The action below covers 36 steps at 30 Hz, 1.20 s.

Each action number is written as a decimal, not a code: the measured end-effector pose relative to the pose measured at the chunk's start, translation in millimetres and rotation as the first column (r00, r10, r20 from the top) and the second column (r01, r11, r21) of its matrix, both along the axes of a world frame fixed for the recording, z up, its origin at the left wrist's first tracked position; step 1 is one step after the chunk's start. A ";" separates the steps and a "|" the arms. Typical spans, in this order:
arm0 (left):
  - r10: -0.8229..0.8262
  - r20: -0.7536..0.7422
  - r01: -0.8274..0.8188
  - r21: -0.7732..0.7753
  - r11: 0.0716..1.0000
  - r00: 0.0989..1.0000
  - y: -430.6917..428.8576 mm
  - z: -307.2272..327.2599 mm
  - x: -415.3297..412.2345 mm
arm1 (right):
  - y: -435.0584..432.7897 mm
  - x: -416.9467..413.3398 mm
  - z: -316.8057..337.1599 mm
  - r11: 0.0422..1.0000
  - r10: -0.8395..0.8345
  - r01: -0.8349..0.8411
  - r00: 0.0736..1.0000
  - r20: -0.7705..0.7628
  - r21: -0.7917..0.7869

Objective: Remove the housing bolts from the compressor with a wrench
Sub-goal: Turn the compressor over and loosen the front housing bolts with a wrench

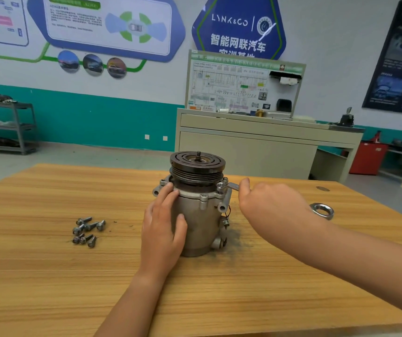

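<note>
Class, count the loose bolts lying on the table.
7 loose bolts, it seems: clustered on the table left of the compressor; four above, three below. Overlap may hide another.

The grey compressor (200, 222) stands upright, black pulley on top, held in the left hand (163, 229). The wrench (233, 186) runs through the right hand (268, 203), its head on a flange bolt (220, 186) (ring end past the wrist). Loose bolts (86, 231) lie clustered left of the left hand.
</note>
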<state>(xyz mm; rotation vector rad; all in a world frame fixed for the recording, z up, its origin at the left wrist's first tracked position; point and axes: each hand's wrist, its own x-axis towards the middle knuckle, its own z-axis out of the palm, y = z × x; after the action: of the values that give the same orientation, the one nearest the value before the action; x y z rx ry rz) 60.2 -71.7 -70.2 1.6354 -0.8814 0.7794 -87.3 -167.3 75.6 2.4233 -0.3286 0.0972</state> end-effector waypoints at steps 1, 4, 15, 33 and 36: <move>0.000 -0.002 0.000 0.002 1.000 1.000 0.2 0.3 -0.3 | -1.2 0.0 0.2 1.000 -0.006 0.006 1.000 0.003 -0.007; 0.001 -0.004 0.000 0.004 1.000 1.000 1.1 -0.3 -0.8 | -2.7 0.2 1.5 0.999 -0.035 0.035 0.999 -0.005 -0.015; 0.007 0.006 -0.007 -0.001 1.000 1.000 -0.1 0.4 -0.9 | -10.5 2.3 24.2 0.993 0.038 -0.047 0.996 -0.081 -0.104; 0.030 -0.013 -0.029 0.043 0.999 0.999 2.4 0.0 -1.7 | 4.4 4.4 16.5 0.994 0.024 -0.038 0.990 -0.139 -0.101; 0.036 -0.010 -0.036 0.044 0.998 0.999 2.6 -0.3 -1.7 | -7.4 6.8 25.6 0.991 0.043 -0.059 0.990 -0.136 -0.118</move>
<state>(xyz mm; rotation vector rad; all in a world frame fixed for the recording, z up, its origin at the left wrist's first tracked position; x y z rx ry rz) 58.5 -69.1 -70.5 1.6968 -0.8689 0.7801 -80.5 -174.8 101.2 2.3036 -0.1939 -0.0216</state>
